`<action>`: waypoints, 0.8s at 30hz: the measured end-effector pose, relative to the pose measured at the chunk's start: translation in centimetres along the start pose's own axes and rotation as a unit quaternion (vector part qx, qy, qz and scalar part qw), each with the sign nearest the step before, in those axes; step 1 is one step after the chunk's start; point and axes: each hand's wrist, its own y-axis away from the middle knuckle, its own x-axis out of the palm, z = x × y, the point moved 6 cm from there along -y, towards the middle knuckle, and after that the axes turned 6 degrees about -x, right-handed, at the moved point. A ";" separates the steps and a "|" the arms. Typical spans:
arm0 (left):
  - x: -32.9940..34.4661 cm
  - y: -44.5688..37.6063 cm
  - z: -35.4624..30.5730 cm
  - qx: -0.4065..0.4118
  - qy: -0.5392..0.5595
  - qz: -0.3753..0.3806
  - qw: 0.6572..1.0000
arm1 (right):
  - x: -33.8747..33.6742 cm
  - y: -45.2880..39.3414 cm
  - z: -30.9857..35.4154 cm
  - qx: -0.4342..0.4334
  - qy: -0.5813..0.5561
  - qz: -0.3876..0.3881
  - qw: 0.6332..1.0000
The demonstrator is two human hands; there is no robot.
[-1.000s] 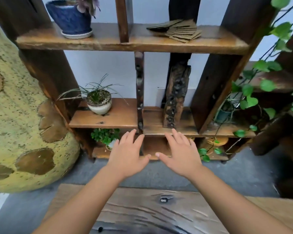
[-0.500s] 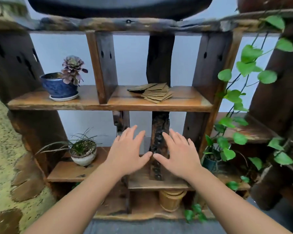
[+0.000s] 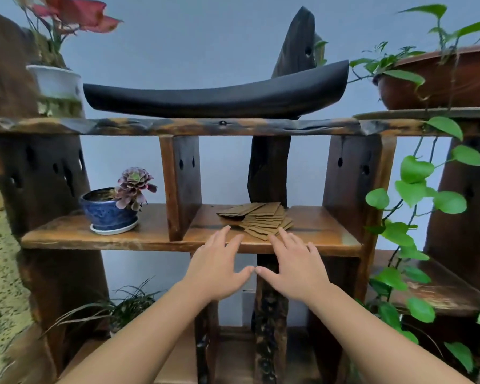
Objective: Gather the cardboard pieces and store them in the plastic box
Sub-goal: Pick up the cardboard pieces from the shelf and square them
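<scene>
In front of you stands a dark wooden shelf unit, its planks rough and knotted. On its top plank rests a long, black, boat-shaped piece, with a white pot of red-leaved plant at the left end and a brown planter at the right end. A green vine trails down along the right side of the unit.

The middle shelf is split by an upright divider. In the left bay, a blue pot with a purple succulent sits on a white saucer near the front edge. In the right bay, the cardboard pieces lie in a loose, fanned pile on the plank, from about mid-depth toward the front edge, left of the bay's centre.

Both your hands are raised flat, palms down, fingers spread and holding nothing. Your left hand hovers at the front edge of the middle shelf, fingertips just short of the pile. Your right hand is beside it, its fingertips at the nearest edge of the pile; whether they touch it cannot be told. Your thumbs nearly meet between the hands.
</scene>
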 end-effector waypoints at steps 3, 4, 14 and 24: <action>1.0 -2.6 0.9 -0.003 0.033 0.023 0.999 | 0.8 -2.7 -0.7 0.015 -0.014 0.011 1.000; 1.4 -3.5 1.2 -0.005 0.043 0.034 0.998 | 1.2 -3.6 -1.1 0.025 -0.023 0.018 0.999; 6.5 -16.3 3.4 -0.022 0.069 0.087 0.994 | 5.8 -12.1 -6.7 0.240 -0.272 0.019 0.931; 11.7 -23.2 6.7 -0.111 0.121 0.110 0.980 | 8.5 -15.6 -10.7 0.404 -0.449 -0.059 0.795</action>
